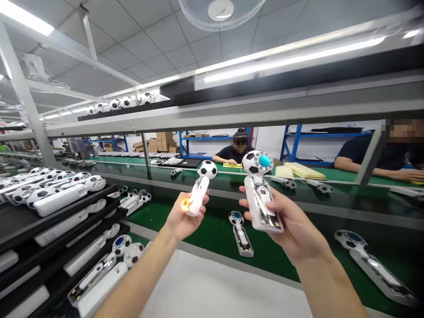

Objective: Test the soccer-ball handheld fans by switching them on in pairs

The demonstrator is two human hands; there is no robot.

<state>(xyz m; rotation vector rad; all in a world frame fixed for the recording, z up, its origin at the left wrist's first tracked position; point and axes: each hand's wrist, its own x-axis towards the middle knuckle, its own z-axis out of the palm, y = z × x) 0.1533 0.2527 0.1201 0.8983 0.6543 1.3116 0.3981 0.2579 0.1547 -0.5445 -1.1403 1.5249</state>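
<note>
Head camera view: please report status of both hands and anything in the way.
Left hand grips white soccer-ball fan. Right hand holds opened fan. Another opened fan lies below on green mat.

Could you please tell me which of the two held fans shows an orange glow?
The soccer-ball fan in the left hand: its closed white handle glows orange by the thumb. The other fan in the right hand shows exposed electronics.
</note>
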